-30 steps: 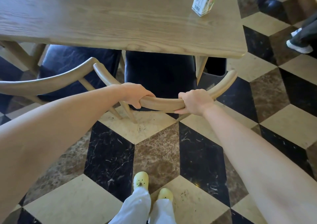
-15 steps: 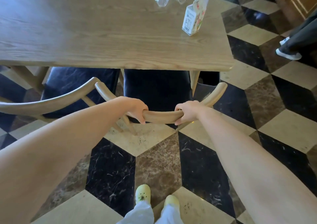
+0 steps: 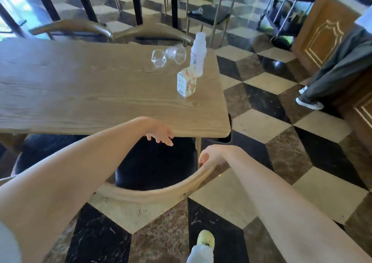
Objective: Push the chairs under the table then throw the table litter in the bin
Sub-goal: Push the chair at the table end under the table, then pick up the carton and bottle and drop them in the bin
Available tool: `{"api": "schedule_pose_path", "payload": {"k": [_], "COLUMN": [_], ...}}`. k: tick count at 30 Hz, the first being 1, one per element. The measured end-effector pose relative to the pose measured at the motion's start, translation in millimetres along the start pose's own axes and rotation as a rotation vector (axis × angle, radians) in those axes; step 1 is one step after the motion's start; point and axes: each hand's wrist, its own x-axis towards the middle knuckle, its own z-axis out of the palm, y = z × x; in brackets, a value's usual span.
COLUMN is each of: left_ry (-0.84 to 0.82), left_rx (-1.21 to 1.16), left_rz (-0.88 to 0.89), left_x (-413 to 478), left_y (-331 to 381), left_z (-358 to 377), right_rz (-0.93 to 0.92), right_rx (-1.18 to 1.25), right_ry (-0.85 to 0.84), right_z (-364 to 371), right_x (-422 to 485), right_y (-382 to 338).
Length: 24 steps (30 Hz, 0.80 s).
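Note:
A wooden chair (image 3: 153, 194) with a curved backrest and dark seat stands tucked under the near edge of the wooden table (image 3: 84, 93). My right hand (image 3: 211, 156) still rests on the right end of the backrest, fingers curled over it. My left hand (image 3: 160, 132) is lifted off the chair, fingers spread, at the table's front edge. On the table's right end lie a small juice carton (image 3: 186, 84), a white plastic bottle (image 3: 198, 54) and two clear plastic cups (image 3: 169, 56) on their sides.
A second chair's dark seat (image 3: 40, 150) shows under the table at left. Two more chairs (image 3: 112, 31) stand at the far side. A dark bin (image 3: 227, 138) peeks from under the table's right corner. Another person's leg and shoe (image 3: 310, 101) stand at right by a wooden counter (image 3: 322, 33).
My left hand let go of the backrest and rose to the table edge. The view tilted up, revealing the litter and far chairs. My right hand slid toward the backrest's right end.

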Motion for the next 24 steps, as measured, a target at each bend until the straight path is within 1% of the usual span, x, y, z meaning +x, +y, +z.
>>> {"api": "schedule_pose_path", "payload": {"k": [4,6,9,11,13,14,18,21,24], "left_ry": [0.088,0.165,0.328,0.404,0.466,0.501,0.705,0.8,0.86], "left_rx": [-0.082,-0.098,-0.091,-0.085,-0.14,-0.181,-0.52,-0.666,-0.815], "left_rz": [-0.073,-0.109,-0.171,-0.224,-0.258,-0.27,-0.307,-0.26,-0.191], "left_x": [19,30,42,48,57,62,94,128,154], "left_y": [24,31,33,31,27,26,19,10,0], "left_z": [-39,-56,-75,-90,-105,-111,-132,-145,-147], "right_rz": [-0.023,-0.02,0.005,-0.001,-0.003,-0.008,-0.048,-0.077,-0.095], "right_rx": [-0.096,-0.092,-0.047,-0.075,-0.096,-0.096,-0.055,-0.012,0.029], "right_ry": [-0.049,-0.016,0.021,0.054,0.106,0.135,0.274,0.382,0.452], "right_z": [-54,-83,-120,-143,-164,-175,-216,-249,-282], "right_x": [4,8,19,30,43,51,83,118,159], "right_y": [39,58,82,94,101,103,111,114,110]}}
